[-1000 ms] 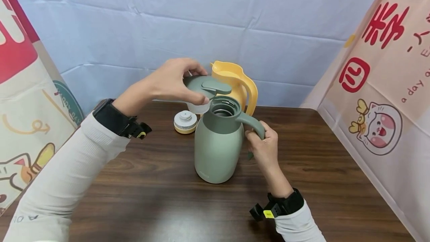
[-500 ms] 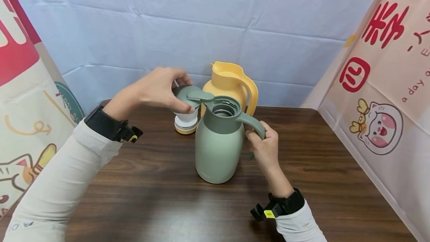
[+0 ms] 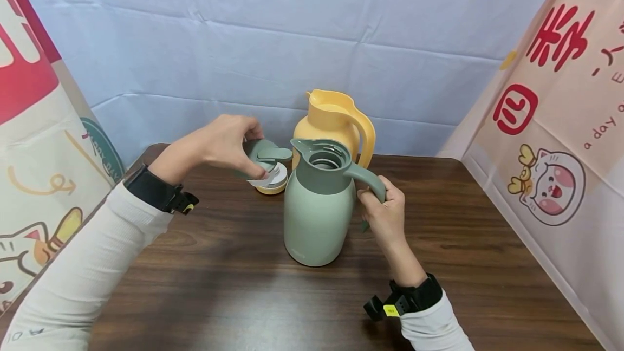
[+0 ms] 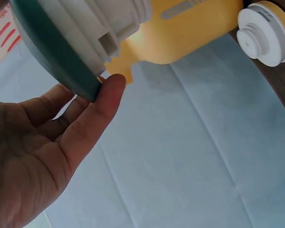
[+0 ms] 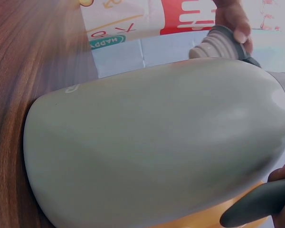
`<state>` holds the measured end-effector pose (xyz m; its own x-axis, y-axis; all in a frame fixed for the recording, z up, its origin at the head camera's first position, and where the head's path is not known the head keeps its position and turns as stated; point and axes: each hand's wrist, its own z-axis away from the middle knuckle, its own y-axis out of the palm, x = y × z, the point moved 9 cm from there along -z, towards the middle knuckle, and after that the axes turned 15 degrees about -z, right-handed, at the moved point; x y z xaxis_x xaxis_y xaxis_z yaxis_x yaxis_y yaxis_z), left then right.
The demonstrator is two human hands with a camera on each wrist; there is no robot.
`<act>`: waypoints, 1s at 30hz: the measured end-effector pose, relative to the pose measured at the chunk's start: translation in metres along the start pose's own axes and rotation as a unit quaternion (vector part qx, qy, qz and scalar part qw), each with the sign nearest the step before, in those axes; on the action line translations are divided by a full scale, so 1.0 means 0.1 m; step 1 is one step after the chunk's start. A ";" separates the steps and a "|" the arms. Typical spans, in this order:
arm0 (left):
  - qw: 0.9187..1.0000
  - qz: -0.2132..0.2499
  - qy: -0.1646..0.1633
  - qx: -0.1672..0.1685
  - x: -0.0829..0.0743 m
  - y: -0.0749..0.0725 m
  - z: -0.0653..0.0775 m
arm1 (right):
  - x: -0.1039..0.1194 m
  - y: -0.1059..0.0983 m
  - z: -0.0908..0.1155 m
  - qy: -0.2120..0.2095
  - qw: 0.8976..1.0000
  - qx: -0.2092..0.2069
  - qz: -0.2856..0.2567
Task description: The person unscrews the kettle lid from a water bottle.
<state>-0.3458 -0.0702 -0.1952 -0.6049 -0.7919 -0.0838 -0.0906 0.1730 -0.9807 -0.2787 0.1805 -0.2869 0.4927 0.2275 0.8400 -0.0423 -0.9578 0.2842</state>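
My left hand (image 3: 226,142) holds a green lid (image 3: 265,155) by its rim, in the air left of the jug's mouth. In the left wrist view the lid's white threaded plug (image 4: 97,31) faces away from the palm, the thumb pressing the edge. The green thermos jug (image 3: 317,221) stands upright on the table with its top uncovered. Its handle (image 3: 368,177) is in the grip of my right hand (image 3: 385,207). From the right wrist, the jug's body (image 5: 156,142) fills most of the view, and that hand shows only at the edge.
Behind the green jug stands a yellow jug (image 3: 336,112), also without a lid. A white lid with a yellow rim (image 3: 273,180) lies on the dark wooden table (image 3: 205,264), below and behind the held lid. Cloth hangs at the back (image 3: 219,42) and both sides.
My left hand has carried the green lid left and downward, from beside the jug's spout to over the white lid. The right hand and the green jug have stayed in place.
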 end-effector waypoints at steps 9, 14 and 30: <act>0.998 -0.033 0.025 0.044 0.07 0.27 0.01 | 0.02 0.00 0.00 -0.008 1.000 0.008 -0.009; 0.997 -0.042 0.027 0.052 0.10 0.38 0.04 | 0.02 0.01 0.00 -0.009 1.000 0.011 -0.009; 0.992 -0.099 0.003 0.073 0.18 0.78 0.14 | 0.02 0.01 -0.01 -0.008 1.000 0.007 -0.005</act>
<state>-0.3523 -0.0794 -0.2756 -0.5921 -0.7978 0.1135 -0.0934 -0.0719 -0.9930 -0.2783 0.1798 -0.2846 0.5070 0.2339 0.8296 -0.0257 -0.9579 0.2859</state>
